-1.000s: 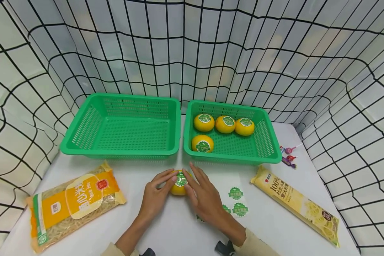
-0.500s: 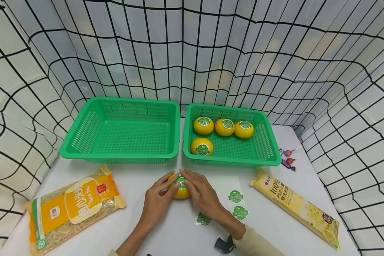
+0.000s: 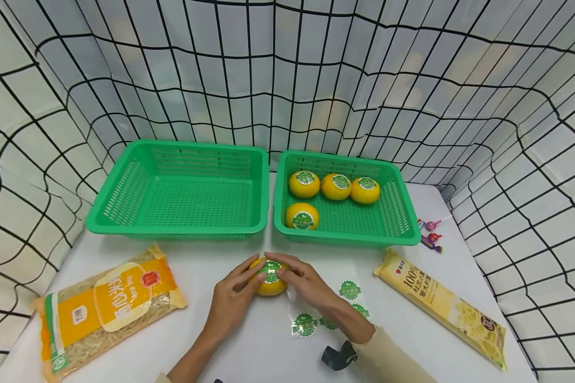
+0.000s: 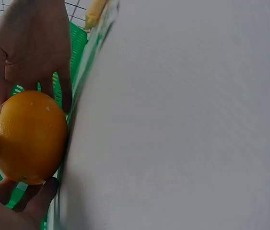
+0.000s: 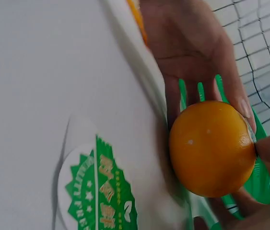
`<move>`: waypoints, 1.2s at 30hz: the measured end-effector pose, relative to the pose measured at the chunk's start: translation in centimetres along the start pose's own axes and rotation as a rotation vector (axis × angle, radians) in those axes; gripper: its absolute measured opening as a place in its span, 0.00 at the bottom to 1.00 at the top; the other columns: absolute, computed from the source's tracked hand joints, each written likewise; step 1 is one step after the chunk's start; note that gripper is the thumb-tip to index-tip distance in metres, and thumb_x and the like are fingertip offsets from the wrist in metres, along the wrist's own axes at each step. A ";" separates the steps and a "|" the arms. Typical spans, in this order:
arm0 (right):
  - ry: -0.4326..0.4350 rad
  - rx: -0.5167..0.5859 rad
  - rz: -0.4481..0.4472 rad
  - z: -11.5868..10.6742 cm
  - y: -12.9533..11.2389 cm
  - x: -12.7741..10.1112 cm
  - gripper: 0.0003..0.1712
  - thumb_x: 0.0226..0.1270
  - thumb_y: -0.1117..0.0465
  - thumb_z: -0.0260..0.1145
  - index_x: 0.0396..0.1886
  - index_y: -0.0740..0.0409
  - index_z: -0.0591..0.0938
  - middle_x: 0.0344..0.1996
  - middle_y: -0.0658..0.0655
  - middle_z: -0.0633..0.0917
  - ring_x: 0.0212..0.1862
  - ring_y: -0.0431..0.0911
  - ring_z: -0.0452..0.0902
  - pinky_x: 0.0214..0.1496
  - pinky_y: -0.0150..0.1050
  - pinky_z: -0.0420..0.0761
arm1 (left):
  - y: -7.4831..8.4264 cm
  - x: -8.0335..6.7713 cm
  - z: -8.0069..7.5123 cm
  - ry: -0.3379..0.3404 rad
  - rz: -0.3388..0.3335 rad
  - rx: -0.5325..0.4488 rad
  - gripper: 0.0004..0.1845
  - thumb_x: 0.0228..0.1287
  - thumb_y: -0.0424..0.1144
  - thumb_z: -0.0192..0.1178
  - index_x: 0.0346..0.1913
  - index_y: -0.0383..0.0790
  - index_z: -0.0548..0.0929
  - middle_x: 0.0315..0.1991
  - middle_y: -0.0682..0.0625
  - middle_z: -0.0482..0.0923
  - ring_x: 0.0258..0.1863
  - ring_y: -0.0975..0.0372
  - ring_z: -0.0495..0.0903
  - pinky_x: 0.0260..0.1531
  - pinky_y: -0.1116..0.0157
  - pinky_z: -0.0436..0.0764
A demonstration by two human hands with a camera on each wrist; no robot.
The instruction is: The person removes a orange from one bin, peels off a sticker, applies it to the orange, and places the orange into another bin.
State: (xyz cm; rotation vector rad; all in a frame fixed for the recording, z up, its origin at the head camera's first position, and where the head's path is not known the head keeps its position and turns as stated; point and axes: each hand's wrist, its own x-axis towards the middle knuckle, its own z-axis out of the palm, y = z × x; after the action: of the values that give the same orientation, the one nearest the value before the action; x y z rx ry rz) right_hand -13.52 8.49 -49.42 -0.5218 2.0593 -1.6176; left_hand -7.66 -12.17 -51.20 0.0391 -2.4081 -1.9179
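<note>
Between both hands sits an orange [image 3: 270, 290] with a round green and white sticker [image 3: 271, 270] on its upper side. My left hand [image 3: 232, 295] holds it from the left, thumb near the sticker's edge. From the right, my right hand [image 3: 311, 284] curls round the fruit, its thumb at the sticker. Both wrist views show the bare underside of the orange [image 4: 31, 139], fingers of both hands around it. Under and beside the right forearm lies a clear sheet with green stickers [image 3: 304, 324], partly hidden by the hand. One sticker [image 5: 101, 191] shows large in the right wrist view.
Two green plastic baskets stand at the back: the left basket [image 3: 177, 232] and the right basket [image 3: 350, 239], which holds several stickered oranges [image 3: 304, 184]. A pasta bag [image 3: 110, 311] lies left, a noodle packet [image 3: 441, 308] right. Small candies [image 3: 431, 234] lie by the right basket. Black netting [image 3: 273, 80] surrounds the table.
My right hand's fingers have closed in round the orange and its thumb has come onto the sticker. The sticker sheet's lower-left part shows more now. The orange stays about where it was.
</note>
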 end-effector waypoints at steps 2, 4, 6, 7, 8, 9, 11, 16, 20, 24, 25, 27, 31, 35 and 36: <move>0.045 -0.057 -0.066 0.0 0.1 0.0 0.22 0.86 0.54 0.57 0.73 0.39 0.80 0.77 0.48 0.74 0.80 0.50 0.63 0.80 0.59 0.63 | 0.0 0.1 -0.2 0.000 -0.027 -0.029 0.20 0.77 0.50 0.65 0.65 0.48 0.87 0.73 0.54 0.77 0.77 0.55 0.70 0.72 0.51 0.74; 0.090 -0.119 -0.135 0.2 0.4 -0.1 0.20 0.85 0.55 0.59 0.71 0.43 0.83 0.75 0.52 0.76 0.79 0.49 0.66 0.79 0.57 0.68 | 0.1 0.3 -0.4 0.010 -0.073 -0.063 0.19 0.76 0.50 0.66 0.63 0.48 0.88 0.70 0.55 0.80 0.75 0.58 0.72 0.72 0.59 0.74; 0.096 -0.191 -0.188 0.4 0.7 -0.2 0.21 0.86 0.54 0.59 0.72 0.45 0.82 0.76 0.55 0.75 0.80 0.49 0.66 0.79 0.56 0.67 | 0.2 0.6 -0.6 0.021 -0.111 -0.109 0.19 0.75 0.49 0.68 0.61 0.45 0.89 0.68 0.55 0.82 0.73 0.58 0.75 0.71 0.67 0.73; 0.092 -0.234 -0.196 0.4 0.8 -0.2 0.22 0.86 0.52 0.59 0.73 0.43 0.80 0.77 0.55 0.73 0.80 0.48 0.65 0.80 0.57 0.67 | 0.3 0.7 -0.7 0.023 -0.126 -0.131 0.19 0.74 0.47 0.69 0.61 0.43 0.88 0.67 0.53 0.83 0.71 0.58 0.77 0.69 0.71 0.73; 0.089 -0.269 -0.192 0.5 0.9 -0.3 0.23 0.86 0.51 0.58 0.76 0.40 0.78 0.78 0.54 0.73 0.80 0.48 0.64 0.79 0.58 0.67 | 0.3 0.8 -0.7 0.024 -0.141 -0.153 0.18 0.73 0.45 0.70 0.60 0.41 0.87 0.66 0.52 0.83 0.70 0.57 0.77 0.66 0.74 0.73; 0.087 -0.319 -0.187 0.5 0.9 -0.3 0.25 0.86 0.49 0.58 0.78 0.37 0.75 0.79 0.52 0.72 0.80 0.47 0.64 0.79 0.59 0.67 | 0.4 0.9 -0.8 0.023 -0.150 -0.171 0.18 0.73 0.42 0.70 0.60 0.39 0.86 0.65 0.50 0.83 0.69 0.56 0.78 0.64 0.76 0.73; 0.085 -0.444 -0.191 0.5 0.9 -0.3 0.30 0.84 0.45 0.61 0.81 0.33 0.69 0.80 0.49 0.71 0.80 0.47 0.64 0.76 0.61 0.70 | 0.5 1.1 -0.9 0.016 -0.176 -0.212 0.18 0.72 0.38 0.70 0.60 0.37 0.82 0.65 0.46 0.83 0.68 0.54 0.77 0.61 0.76 0.75; 0.122 -0.778 -0.273 0.6 0.7 -0.5 0.50 0.67 0.40 0.77 0.84 0.37 0.64 0.75 0.49 0.76 0.70 0.47 0.77 0.61 0.53 0.84 | 0.8 1.3 -0.8 -0.012 -0.230 -0.266 0.20 0.72 0.35 0.69 0.62 0.37 0.78 0.66 0.45 0.81 0.69 0.54 0.73 0.59 0.75 0.76; 0.161 -0.897 -0.279 0.1 -0.2 -0.8 0.50 0.56 0.40 0.84 0.76 0.43 0.71 0.63 0.50 0.83 0.51 0.42 0.85 0.44 0.40 0.87 | 1.1 1.7 -0.7 -0.068 -0.219 -0.263 0.20 0.73 0.39 0.69 0.62 0.37 0.79 0.64 0.45 0.82 0.67 0.55 0.75 0.58 0.71 0.78; 0.131 -0.853 -0.169 -2.5 -3.4 -2.4 0.49 0.52 0.43 0.85 0.71 0.47 0.72 0.59 0.51 0.83 0.44 0.40 0.83 0.42 0.36 0.84 | 2.1 2.8 -0.6 -0.115 -0.212 -0.262 0.18 0.77 0.43 0.65 0.62 0.38 0.80 0.60 0.44 0.84 0.59 0.54 0.82 0.57 0.62 0.84; 0.128 -0.836 -0.131 -3.7 -4.6 -2.9 0.50 0.52 0.44 0.85 0.72 0.47 0.70 0.59 0.52 0.83 0.44 0.41 0.82 0.41 0.35 0.84 | 2.4 3.2 -0.5 -0.125 -0.203 -0.263 0.18 0.78 0.43 0.64 0.62 0.37 0.80 0.59 0.43 0.85 0.58 0.54 0.83 0.57 0.60 0.84; 0.126 -0.798 -0.064 -6.6 -6.9 -3.6 0.50 0.52 0.46 0.85 0.72 0.46 0.68 0.57 0.55 0.83 0.41 0.44 0.83 0.38 0.37 0.85 | 3.2 4.2 -0.1 -0.147 -0.180 -0.247 0.19 0.80 0.45 0.61 0.64 0.38 0.80 0.59 0.41 0.85 0.56 0.53 0.84 0.58 0.56 0.84; 0.125 -0.815 -0.023 -13.6 -10.4 -1.9 0.55 0.57 0.50 0.82 0.78 0.52 0.61 0.62 0.66 0.80 0.49 0.56 0.84 0.44 0.46 0.88 | 4.6 6.3 1.2 -0.186 -0.144 -0.221 0.21 0.84 0.49 0.55 0.65 0.38 0.82 0.58 0.40 0.85 0.55 0.51 0.84 0.58 0.51 0.83; 0.020 -0.940 0.032 -18.9 -10.4 2.4 0.52 0.59 0.57 0.78 0.79 0.66 0.64 0.68 0.72 0.76 0.63 0.63 0.77 0.61 0.58 0.82 | 5.2 7.6 2.7 -0.142 -0.178 -0.212 0.23 0.84 0.53 0.53 0.54 0.36 0.87 0.52 0.40 0.87 0.50 0.52 0.85 0.53 0.50 0.85; -0.025 -0.976 0.078 -19.7 -10.1 3.4 0.50 0.60 0.56 0.77 0.78 0.67 0.65 0.69 0.72 0.76 0.64 0.63 0.76 0.63 0.59 0.80 | 5.2 7.8 3.0 -0.131 -0.193 -0.215 0.24 0.84 0.54 0.54 0.51 0.35 0.87 0.50 0.40 0.87 0.48 0.52 0.86 0.51 0.51 0.86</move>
State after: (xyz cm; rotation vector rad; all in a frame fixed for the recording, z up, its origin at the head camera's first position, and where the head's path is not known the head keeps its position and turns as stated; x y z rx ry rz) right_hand -27.57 19.89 -36.16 -0.7360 2.7103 -0.4520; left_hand -15.50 -8.54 -46.58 0.1449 -2.3368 -2.3237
